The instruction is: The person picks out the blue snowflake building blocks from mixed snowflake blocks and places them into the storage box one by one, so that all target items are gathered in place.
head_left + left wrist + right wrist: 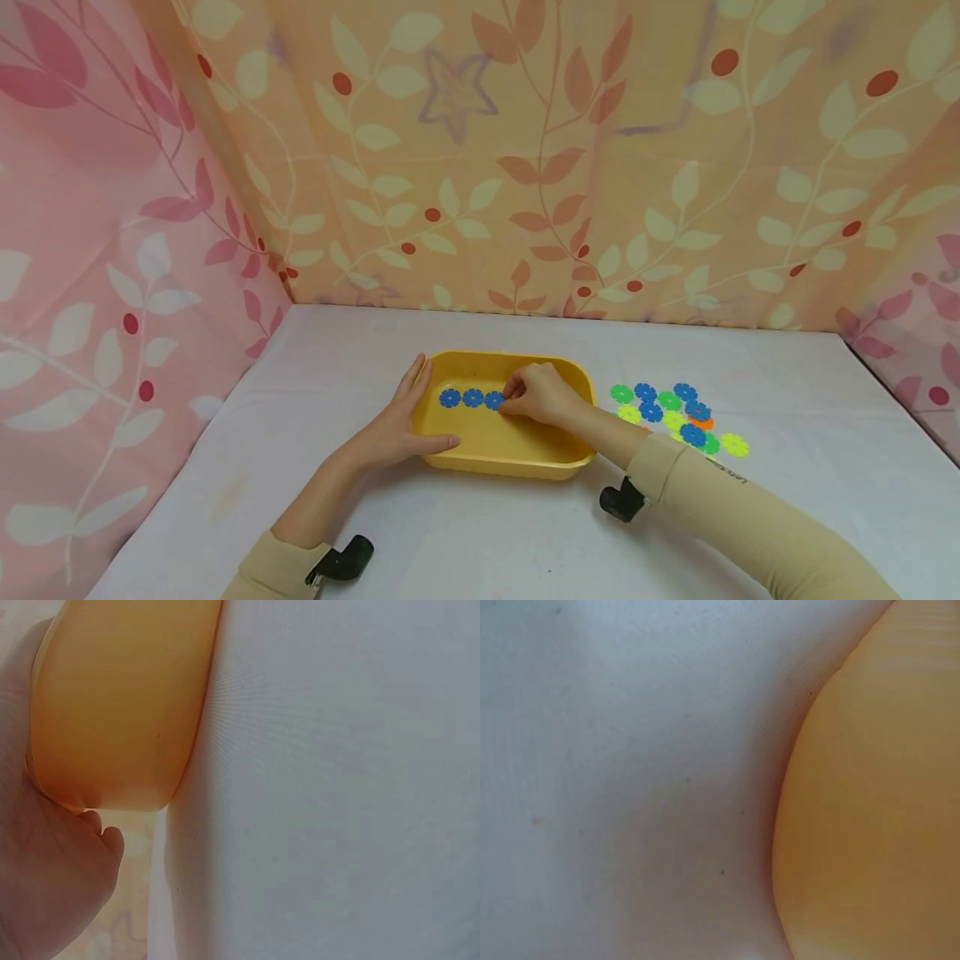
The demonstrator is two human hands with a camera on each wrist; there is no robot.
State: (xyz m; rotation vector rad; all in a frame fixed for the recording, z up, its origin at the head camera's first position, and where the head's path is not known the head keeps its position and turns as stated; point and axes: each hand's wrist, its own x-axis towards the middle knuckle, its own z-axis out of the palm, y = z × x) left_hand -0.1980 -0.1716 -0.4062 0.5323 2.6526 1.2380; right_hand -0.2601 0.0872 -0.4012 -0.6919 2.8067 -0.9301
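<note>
A yellow plastic tray (495, 442) stands on the white table. Inside it, two blue notched plastic discs (461, 398) lie flat side by side, with a third blue disc (494, 401) at the right end of the row. My right hand (543, 394) reaches into the tray and pinches that third disc at its right edge. My left hand (393, 429) holds the tray's left end, thumb over the front rim and fingers along the outer side. The left wrist view shows the same hand (52, 870) against the tray's outer wall (120, 712).
Right of the tray lies a loose scatter of notched discs in blue, green, yellow and orange, among them a yellow disc (735, 445) and a green disc (622, 393). Patterned cloth (480, 208) hangs behind and beside the table. The right wrist view shows tray wall (877, 810) and tabletop.
</note>
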